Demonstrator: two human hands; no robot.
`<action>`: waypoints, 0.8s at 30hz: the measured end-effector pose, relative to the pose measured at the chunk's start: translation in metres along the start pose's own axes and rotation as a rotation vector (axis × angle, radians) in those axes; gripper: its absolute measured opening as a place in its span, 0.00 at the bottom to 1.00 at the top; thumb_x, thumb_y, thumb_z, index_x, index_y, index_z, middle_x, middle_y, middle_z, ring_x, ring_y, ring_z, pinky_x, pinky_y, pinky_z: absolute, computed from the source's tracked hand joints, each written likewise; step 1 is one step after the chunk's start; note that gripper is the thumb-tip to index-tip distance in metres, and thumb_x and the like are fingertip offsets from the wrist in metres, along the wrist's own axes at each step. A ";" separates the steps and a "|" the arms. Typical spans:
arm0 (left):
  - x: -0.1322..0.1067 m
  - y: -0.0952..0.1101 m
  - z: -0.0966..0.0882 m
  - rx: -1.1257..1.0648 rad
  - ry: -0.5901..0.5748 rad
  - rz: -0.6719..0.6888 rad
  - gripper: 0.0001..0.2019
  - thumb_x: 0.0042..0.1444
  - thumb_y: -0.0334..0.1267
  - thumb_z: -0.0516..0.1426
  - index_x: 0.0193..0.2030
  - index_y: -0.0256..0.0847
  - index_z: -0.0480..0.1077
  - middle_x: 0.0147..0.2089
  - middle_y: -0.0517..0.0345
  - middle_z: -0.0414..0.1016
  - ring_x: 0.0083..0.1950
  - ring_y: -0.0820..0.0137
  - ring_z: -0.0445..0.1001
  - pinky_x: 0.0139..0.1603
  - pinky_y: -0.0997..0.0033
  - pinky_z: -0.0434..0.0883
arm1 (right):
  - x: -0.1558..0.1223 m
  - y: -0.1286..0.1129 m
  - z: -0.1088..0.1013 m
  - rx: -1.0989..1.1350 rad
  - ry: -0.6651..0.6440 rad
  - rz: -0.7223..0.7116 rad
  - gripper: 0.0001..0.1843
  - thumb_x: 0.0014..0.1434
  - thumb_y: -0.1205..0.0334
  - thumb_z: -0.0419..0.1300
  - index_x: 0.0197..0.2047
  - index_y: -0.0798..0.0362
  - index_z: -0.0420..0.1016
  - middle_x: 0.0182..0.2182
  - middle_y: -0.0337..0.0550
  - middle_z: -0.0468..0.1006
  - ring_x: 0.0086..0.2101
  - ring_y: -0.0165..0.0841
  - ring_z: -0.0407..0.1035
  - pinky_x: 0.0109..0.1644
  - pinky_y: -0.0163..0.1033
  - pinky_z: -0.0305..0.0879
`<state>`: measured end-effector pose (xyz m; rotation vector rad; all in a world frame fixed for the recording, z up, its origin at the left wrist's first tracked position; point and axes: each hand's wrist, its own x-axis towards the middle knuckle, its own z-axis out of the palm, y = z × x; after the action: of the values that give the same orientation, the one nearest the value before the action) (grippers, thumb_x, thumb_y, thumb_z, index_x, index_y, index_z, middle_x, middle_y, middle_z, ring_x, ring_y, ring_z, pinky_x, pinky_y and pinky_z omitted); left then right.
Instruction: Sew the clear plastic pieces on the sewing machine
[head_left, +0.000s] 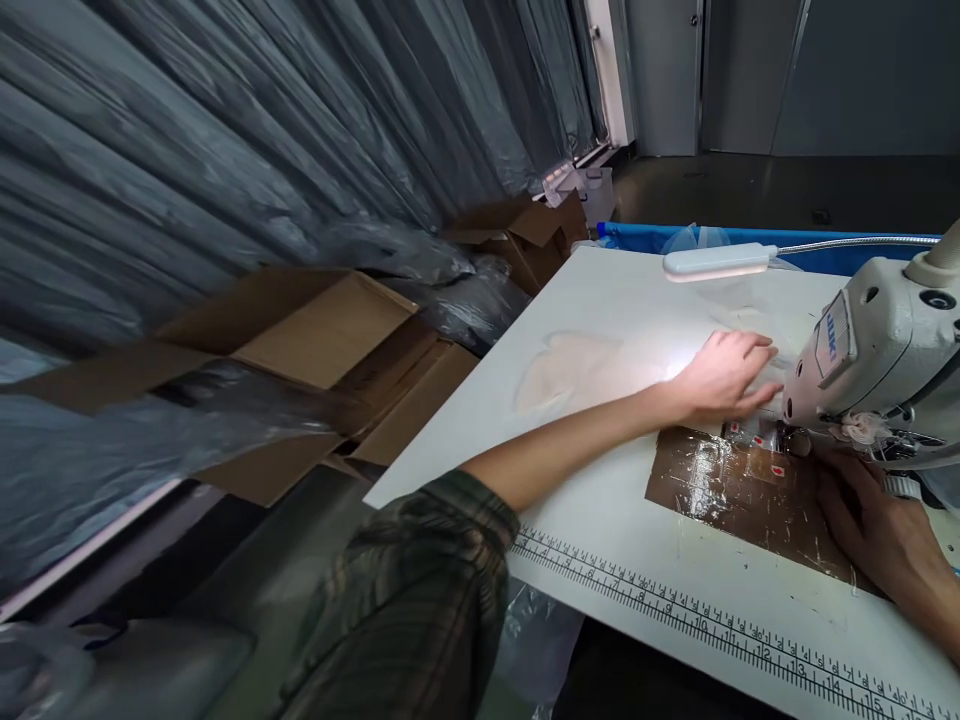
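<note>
A white sewing machine head point(885, 345) stands at the right of a white table. My left hand point(724, 378) lies just left of its needle area, fingers stretched and spread over thin, sheer fabric point(769, 385). In front of the presser foot, my right hand point(877, 515) rests with thumb and index finger apart on a brown taped patch point(739, 490). Its other fingers are partly hidden. Small red-marked pieces under clear tape point(778, 471) sit on that patch, between the hands. Whatever lies under the needle is too small to make out.
A pale sheer piece point(577, 365) lies on the white tabletop point(487, 430), whose front edge carries a ruler strip point(697, 622). Above the back edge hangs a lamp point(720, 262). Left are open cardboard boxes point(337, 330), plastic wrapping point(480, 300) and a grey curtain point(300, 120).
</note>
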<state>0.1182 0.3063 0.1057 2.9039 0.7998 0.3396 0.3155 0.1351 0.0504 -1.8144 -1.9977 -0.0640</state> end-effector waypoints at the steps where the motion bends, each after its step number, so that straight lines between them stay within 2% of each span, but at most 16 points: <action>1: 0.014 -0.009 -0.004 -0.045 -0.021 -0.049 0.19 0.69 0.43 0.47 0.55 0.33 0.70 0.56 0.38 0.75 0.56 0.54 0.74 0.58 0.53 0.70 | 0.000 0.000 0.001 0.010 0.007 0.014 0.24 0.70 0.51 0.44 0.46 0.51 0.79 0.41 0.56 0.81 0.33 0.47 0.78 0.33 0.51 0.76; 3: 0.039 -0.027 -0.007 -0.181 -0.119 -0.109 0.22 0.72 0.43 0.41 0.43 0.34 0.73 0.42 0.43 0.78 0.44 0.59 0.77 0.50 0.58 0.72 | -0.001 0.001 0.003 0.033 0.006 0.045 0.24 0.69 0.50 0.44 0.43 0.50 0.79 0.38 0.55 0.81 0.32 0.48 0.78 0.30 0.51 0.75; 5: 0.060 -0.042 -0.006 -0.258 -0.141 -0.165 0.25 0.73 0.42 0.38 0.39 0.35 0.73 0.39 0.45 0.78 0.41 0.60 0.76 0.49 0.58 0.71 | -0.002 0.002 0.005 0.044 -0.001 0.076 0.23 0.69 0.48 0.44 0.41 0.49 0.78 0.36 0.53 0.81 0.30 0.47 0.78 0.28 0.50 0.74; 7: 0.073 -0.052 -0.004 -0.266 -0.109 -0.213 0.25 0.73 0.44 0.39 0.44 0.34 0.74 0.46 0.43 0.78 0.50 0.56 0.76 0.56 0.55 0.69 | -0.002 0.002 0.006 0.055 0.007 0.102 0.23 0.69 0.47 0.45 0.40 0.48 0.78 0.35 0.51 0.81 0.29 0.46 0.77 0.28 0.49 0.74; 9: 0.079 -0.058 -0.002 -0.242 -0.111 -0.262 0.24 0.72 0.47 0.42 0.56 0.35 0.72 0.62 0.41 0.73 0.66 0.50 0.68 0.69 0.48 0.59 | -0.001 0.003 0.006 0.081 0.025 0.114 0.22 0.68 0.47 0.46 0.40 0.48 0.78 0.35 0.51 0.81 0.29 0.46 0.77 0.28 0.49 0.74; 11: 0.078 -0.061 -0.002 -0.232 -0.178 -0.326 0.28 0.72 0.52 0.42 0.68 0.37 0.63 0.76 0.43 0.55 0.78 0.47 0.49 0.76 0.42 0.44 | 0.001 0.002 0.006 0.105 0.050 0.110 0.22 0.68 0.46 0.47 0.40 0.48 0.77 0.36 0.50 0.82 0.28 0.43 0.77 0.28 0.47 0.74; 12: 0.074 -0.062 -0.003 -0.237 -0.213 -0.361 0.31 0.71 0.54 0.42 0.72 0.37 0.57 0.80 0.45 0.45 0.80 0.48 0.40 0.77 0.42 0.38 | 0.002 0.002 0.006 0.105 0.060 0.101 0.22 0.68 0.46 0.47 0.39 0.48 0.78 0.36 0.50 0.82 0.28 0.42 0.77 0.28 0.46 0.74; 13: 0.069 -0.062 -0.004 -0.245 -0.234 -0.390 0.33 0.71 0.55 0.41 0.75 0.37 0.52 0.81 0.46 0.37 0.81 0.49 0.34 0.77 0.42 0.35 | 0.002 0.001 0.005 0.096 0.068 0.091 0.22 0.68 0.47 0.47 0.38 0.48 0.78 0.37 0.50 0.82 0.27 0.41 0.77 0.28 0.45 0.74; 15: 0.056 -0.064 -0.008 -0.254 -0.221 -0.417 0.34 0.71 0.55 0.40 0.76 0.37 0.47 0.81 0.45 0.30 0.81 0.51 0.31 0.77 0.43 0.36 | 0.004 0.000 0.004 0.072 0.071 0.065 0.22 0.68 0.48 0.46 0.37 0.48 0.78 0.37 0.49 0.82 0.27 0.40 0.76 0.28 0.44 0.74; 18: 0.033 -0.068 -0.012 -0.244 -0.131 -0.457 0.33 0.69 0.52 0.46 0.75 0.36 0.51 0.80 0.41 0.38 0.80 0.50 0.40 0.77 0.45 0.44 | 0.003 0.002 0.005 0.057 0.046 0.026 0.23 0.68 0.50 0.45 0.39 0.49 0.80 0.37 0.50 0.82 0.25 0.40 0.75 0.27 0.45 0.73; 21: 0.016 -0.072 -0.015 -0.236 -0.045 -0.517 0.29 0.66 0.46 0.52 0.70 0.33 0.60 0.76 0.39 0.54 0.77 0.51 0.54 0.75 0.51 0.52 | 0.001 0.007 0.009 0.064 0.033 0.014 0.25 0.68 0.50 0.44 0.43 0.51 0.81 0.38 0.52 0.82 0.27 0.41 0.76 0.28 0.47 0.75; 24: 0.008 -0.071 -0.015 -0.246 0.012 -0.559 0.21 0.65 0.42 0.52 0.59 0.34 0.72 0.66 0.41 0.70 0.68 0.53 0.68 0.69 0.59 0.62 | 0.003 0.012 0.008 0.085 -0.006 -0.018 0.25 0.68 0.51 0.45 0.48 0.52 0.81 0.42 0.55 0.82 0.33 0.44 0.79 0.33 0.49 0.78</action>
<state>0.0862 0.3714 0.1100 2.3293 1.4032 0.3619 0.3245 0.1423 0.0416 -1.7457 -1.9905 0.0209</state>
